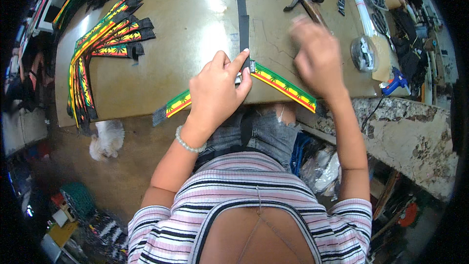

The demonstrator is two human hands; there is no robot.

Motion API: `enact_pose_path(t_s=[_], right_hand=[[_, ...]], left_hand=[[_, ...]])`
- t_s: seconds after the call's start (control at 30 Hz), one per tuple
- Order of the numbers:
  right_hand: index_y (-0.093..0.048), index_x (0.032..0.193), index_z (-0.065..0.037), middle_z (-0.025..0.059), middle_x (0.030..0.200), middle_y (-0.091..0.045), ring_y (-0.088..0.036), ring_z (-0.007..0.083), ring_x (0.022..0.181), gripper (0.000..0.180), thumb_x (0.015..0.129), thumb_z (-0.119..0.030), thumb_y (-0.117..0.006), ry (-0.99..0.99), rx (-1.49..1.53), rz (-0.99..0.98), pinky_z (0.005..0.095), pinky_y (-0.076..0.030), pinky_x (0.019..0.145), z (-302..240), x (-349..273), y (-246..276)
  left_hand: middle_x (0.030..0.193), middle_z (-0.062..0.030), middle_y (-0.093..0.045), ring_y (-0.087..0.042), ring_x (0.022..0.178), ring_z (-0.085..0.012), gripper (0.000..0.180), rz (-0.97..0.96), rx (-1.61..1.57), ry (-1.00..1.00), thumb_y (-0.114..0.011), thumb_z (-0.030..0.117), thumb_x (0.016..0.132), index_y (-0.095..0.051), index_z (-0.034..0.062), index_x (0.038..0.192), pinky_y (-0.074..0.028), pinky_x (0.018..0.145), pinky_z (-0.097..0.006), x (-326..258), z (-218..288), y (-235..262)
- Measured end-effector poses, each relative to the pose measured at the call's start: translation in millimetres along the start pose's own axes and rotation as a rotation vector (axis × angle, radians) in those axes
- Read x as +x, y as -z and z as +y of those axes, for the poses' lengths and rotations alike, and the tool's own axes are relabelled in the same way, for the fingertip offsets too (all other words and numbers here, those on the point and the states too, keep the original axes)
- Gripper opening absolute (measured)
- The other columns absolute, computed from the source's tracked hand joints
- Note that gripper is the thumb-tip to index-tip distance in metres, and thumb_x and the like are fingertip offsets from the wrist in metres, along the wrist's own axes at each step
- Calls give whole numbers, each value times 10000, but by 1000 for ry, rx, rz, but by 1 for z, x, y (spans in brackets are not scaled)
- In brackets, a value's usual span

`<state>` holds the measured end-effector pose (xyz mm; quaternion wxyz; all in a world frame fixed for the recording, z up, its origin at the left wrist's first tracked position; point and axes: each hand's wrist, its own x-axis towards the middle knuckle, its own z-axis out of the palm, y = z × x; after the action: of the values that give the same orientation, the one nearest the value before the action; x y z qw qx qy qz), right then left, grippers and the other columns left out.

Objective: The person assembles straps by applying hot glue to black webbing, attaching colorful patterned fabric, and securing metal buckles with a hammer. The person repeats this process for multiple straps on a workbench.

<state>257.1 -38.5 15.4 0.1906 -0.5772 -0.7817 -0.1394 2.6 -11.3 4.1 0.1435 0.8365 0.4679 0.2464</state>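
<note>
My left hand [220, 79] is closed at the table's near edge, its forefinger and thumb pressed on a long black strap [244, 32]. The strap runs straight away from me over the table. Under the fingers it meets a green, yellow and red band with dark leaf shapes [286, 88], whose two ends slope down to left and right. A small dark label [252, 66] shows beside the thumb. My right hand [317, 54] is raised to the right of the band, close to a hammer [312, 9]. Motion smears its fingers, so whether they hold anything is unclear.
A pile of similar patterned bands [83, 63] lies at the left. Small dark clips [341, 4] lie at the far right. A tape roll [364, 54] and a blue glue gun [395, 83] are at the right edge. A white furry animal [107, 139] is on the floor.
</note>
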Motion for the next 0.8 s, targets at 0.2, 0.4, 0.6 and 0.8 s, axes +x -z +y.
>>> enact_pose_path(t_s=[0.2, 0.4, 0.6, 0.8], right_hand=[[-624, 1060, 19, 214, 969, -647, -631, 362, 840, 426, 1010, -395, -540, -490, -215, -212, 487, -518, 763, 84, 9, -28], [-568, 1001, -35, 20, 696, -528, -458, 97, 479, 477, 1077, -466, -377, -975, 840, -85, 276, -386, 443, -5, 32, 38], [-509, 1098, -8, 72, 685, -576, -553, 135, 513, 306, 1073, -310, -466, -493, 505, -39, 277, -423, 476, -126, -30, 35], [-556, 1095, 27, 231, 785, -651, -665, 410, 683, 269, 1014, -229, -576, -691, 658, -53, 447, -526, 622, -137, -31, 37]], left_hand=[[835, -69, -577, -637, 697, -249, 317, 105, -123, -30, -666, 164, 853, -712, 119, 1164, -519, 598, -381, -4, -4, -6], [928, -106, -581, -642, 738, -292, 320, 221, -350, 90, -586, 101, 934, -631, 91, 1251, -519, 635, -418, -3, -10, -4], [959, -144, -539, -589, 845, -264, 301, 195, -457, 185, -520, 92, 1002, -623, 82, 1285, -487, 778, -381, -4, -7, -2], [1022, -134, -520, -639, 744, -293, 338, 234, -379, 125, -545, 73, 970, -606, 128, 1297, -520, 640, -430, -4, -11, -4]])
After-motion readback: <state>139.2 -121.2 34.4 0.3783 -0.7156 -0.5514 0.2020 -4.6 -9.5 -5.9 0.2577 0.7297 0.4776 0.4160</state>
